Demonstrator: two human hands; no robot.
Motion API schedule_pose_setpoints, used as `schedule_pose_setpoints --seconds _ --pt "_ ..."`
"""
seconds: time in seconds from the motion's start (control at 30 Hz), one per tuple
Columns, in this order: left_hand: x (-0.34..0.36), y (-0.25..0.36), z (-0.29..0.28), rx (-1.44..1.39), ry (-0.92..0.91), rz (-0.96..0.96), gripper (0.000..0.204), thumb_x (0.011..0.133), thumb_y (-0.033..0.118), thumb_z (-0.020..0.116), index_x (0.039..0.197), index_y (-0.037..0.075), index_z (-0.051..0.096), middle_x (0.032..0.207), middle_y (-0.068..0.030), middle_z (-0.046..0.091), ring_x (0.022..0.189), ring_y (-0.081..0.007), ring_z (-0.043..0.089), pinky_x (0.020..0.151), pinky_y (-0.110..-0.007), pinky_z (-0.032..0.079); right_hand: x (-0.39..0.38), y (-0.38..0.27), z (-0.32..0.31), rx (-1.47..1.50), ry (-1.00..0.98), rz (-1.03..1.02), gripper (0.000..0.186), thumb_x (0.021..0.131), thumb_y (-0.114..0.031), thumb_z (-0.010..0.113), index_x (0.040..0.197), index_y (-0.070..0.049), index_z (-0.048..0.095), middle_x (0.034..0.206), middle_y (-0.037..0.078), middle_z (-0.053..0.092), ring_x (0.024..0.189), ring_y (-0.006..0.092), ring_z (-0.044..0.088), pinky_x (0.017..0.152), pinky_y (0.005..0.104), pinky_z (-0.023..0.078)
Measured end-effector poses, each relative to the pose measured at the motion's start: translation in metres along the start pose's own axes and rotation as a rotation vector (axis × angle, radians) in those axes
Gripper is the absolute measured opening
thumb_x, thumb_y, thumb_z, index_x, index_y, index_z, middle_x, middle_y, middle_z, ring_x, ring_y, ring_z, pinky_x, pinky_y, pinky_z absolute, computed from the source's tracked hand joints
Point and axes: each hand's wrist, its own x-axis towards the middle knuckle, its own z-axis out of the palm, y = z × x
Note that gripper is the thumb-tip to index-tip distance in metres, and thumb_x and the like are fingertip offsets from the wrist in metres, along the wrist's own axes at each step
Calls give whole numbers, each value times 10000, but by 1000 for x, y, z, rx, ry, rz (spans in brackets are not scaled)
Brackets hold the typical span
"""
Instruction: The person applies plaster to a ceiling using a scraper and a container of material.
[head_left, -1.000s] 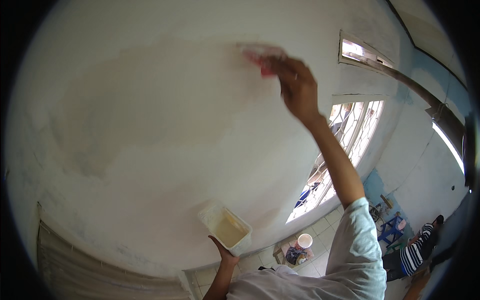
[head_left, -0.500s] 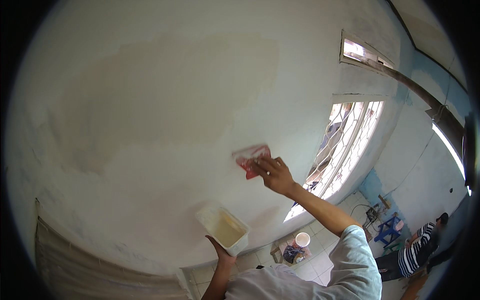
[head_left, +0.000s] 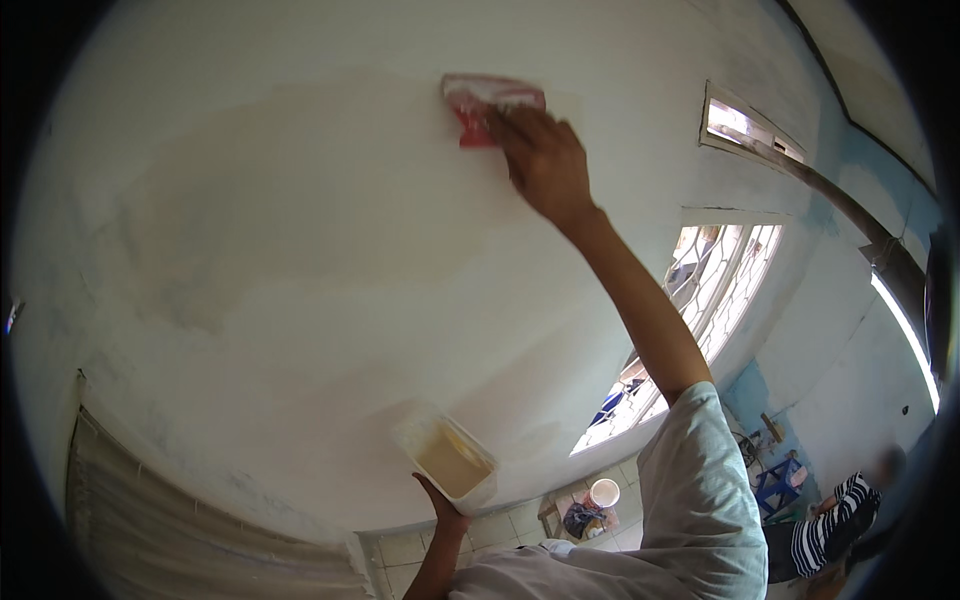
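My right hand [head_left: 543,165] is raised high at the wall [head_left: 250,390], closed on a red flat spreader [head_left: 471,100] smeared with white, which is at the upper edge of a damp-looking beige patch [head_left: 270,190]. Low in the middle of the view, my left hand [head_left: 444,505] grips the end of a white rectangular plastic container [head_left: 450,458] with creamy beige material inside, held close to the wall.
A barred window [head_left: 725,280] and narrow vent [head_left: 735,118] are at right. Below are a bucket [head_left: 604,493] on a small stand, a blue stool [head_left: 775,483] and another person in a striped top [head_left: 835,525]. A dull curtain [head_left: 190,520] hangs at lower left.
My right hand went down to mid-wall half a second ago and is now back up high with the spreader, a little further left. The left hand with the container has barely moved.
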Motion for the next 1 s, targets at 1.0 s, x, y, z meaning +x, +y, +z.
schedule_pose_setpoints --seconds 1.0 --pt "-8 2 14 6 26 73 862 917 842 352 1527 235 403 1439 42 512 1316 -210 512 1106 -438 429 -274 -101 -32 244 -333 90 388 766 -4 723 1123 -151 765 1145 11 714 1019 193 702 728 340 543"
